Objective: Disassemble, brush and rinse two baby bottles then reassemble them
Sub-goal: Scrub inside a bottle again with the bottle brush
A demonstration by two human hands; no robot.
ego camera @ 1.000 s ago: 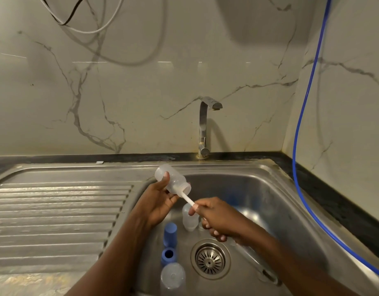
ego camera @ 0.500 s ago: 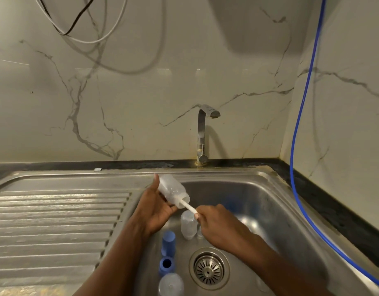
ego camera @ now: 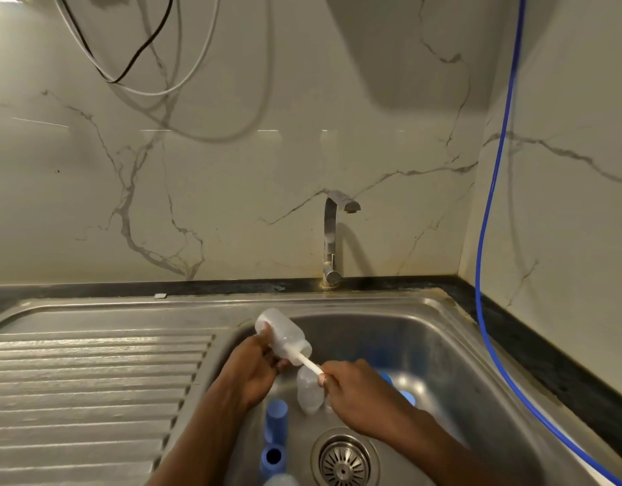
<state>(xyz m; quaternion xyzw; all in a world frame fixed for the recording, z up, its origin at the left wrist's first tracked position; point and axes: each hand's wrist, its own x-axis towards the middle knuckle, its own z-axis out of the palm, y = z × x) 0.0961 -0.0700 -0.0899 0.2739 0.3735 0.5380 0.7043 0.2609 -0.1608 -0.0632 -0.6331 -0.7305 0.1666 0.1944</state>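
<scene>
- Since a second ago the bottle [ego camera: 285, 335] has tipped to a steeper slant. Both hands have stayed over the rear left of the sink [ego camera: 372, 301], with the brush handle [ego camera: 311, 364] still in the bottle's mouth.
- Edges: the bottle's base hangs just inside the basin's rear left corner, near where the rim meets the ribbed drainboard [ego camera: 92, 373]. The tap [ego camera: 332, 236] stands well behind it, on the counter's back edge.
- Open room: the right half of the basin is largely bare steel, and a blue hose [ego camera: 484, 240] runs down along its right rim.
- Below the hands, a second bottle [ego camera: 309, 392] stands upright on the basin floor, right under the handle. A blue cap [ego camera: 276, 422] and a blue ring [ego camera: 272, 456] lie just left of the strainer [ego camera: 344, 461].
- The left grip [ego camera: 253, 366] is clamped on the bottle, fingers curled round its lower side and thumb up near the base.
- The right grip [ego camera: 358, 391] is closed round the brush handle. It sits just below and right of the bottle's mouth, with a short white length showing between them.
- Long axis: the bottle runs diagonally, base up and to the rear left, mouth down and to the right. The handle continues the same line.
</scene>
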